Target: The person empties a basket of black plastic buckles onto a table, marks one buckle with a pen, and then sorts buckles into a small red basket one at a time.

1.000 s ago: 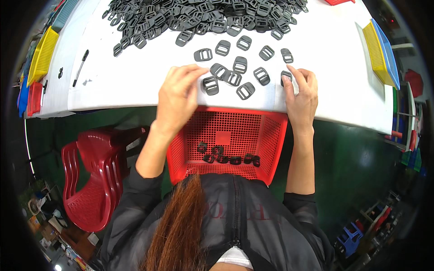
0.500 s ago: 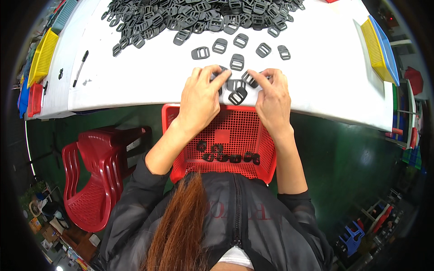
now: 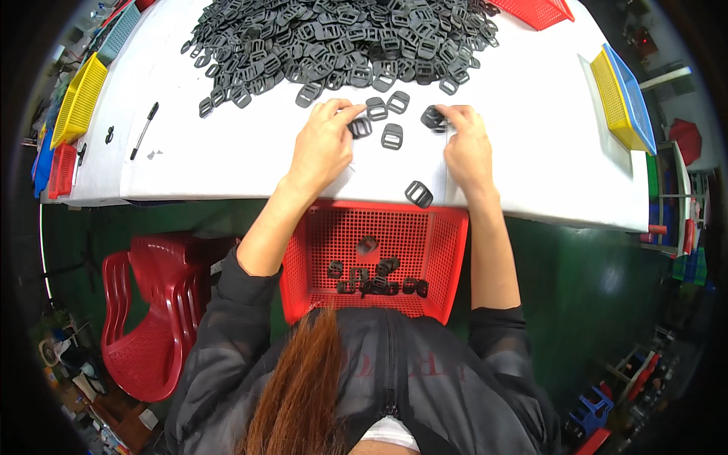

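Note:
My left hand [image 3: 322, 145] rests over the white tabletop, its thumb and fingertips closed on a black plastic strap buckle [image 3: 361, 127]. On the right, my right hand [image 3: 469, 145] has its fingertips on another dark buckle [image 3: 433, 117], slightly blurred; a second one may lie under it. Between the hands lie a few loose buckles [image 3: 392, 136], flat and apart. One more buckle [image 3: 418, 194] lies at the table's near edge. Below that edge a red mesh basket [image 3: 449, 258] sits against my body, with several buckles [image 3: 379, 282] at its bottom and a blurred one [image 3: 368, 245] higher up.
A large heap of black buckles [image 3: 334, 45] covers the far middle of the table. A pen [image 3: 144, 130] lies at left. Yellow baskets stand at the left [image 3: 80, 98] and right [image 3: 613, 91] edges; a red basket [image 3: 535, 11] is far right. A red chair [image 3: 155, 318] stands below left.
My hands have moved apart, the right one farther outward. The buckles that lay together by the near edge are mostly gone from there, and more buckles show in the red basket. The view has shifted slightly.

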Demonstrator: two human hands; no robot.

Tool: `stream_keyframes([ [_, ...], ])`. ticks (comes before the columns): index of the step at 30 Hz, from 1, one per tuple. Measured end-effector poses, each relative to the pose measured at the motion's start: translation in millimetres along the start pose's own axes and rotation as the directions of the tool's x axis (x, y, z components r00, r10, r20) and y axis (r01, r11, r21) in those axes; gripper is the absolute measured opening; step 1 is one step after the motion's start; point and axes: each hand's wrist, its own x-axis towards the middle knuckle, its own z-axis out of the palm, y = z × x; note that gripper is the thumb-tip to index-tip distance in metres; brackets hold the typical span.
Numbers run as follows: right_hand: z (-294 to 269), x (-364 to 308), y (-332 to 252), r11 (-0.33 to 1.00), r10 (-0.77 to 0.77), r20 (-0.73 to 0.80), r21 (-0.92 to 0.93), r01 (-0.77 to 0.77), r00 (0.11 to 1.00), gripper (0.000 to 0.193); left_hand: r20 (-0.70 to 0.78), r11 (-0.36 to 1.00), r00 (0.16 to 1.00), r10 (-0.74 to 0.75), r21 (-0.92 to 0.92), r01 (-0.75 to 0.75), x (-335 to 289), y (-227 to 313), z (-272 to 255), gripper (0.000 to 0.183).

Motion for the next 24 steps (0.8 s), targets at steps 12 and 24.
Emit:
stream_keyframes([
  [12,-1,-44,-50,0.966,-0.222,0.093,0.153,0.206,0.971,0.052,0.159,0.991,0.987,0.037,-0.133,-0.016,-26,34,-13,0.04],
  [24,44,72,-84,0.912,-0.377,-0.087,0.138,0.386,0.922,0.048,-0.202,0.986,0.979,-0.035,0.151,0.067,37,-55,-34,0.038],
])
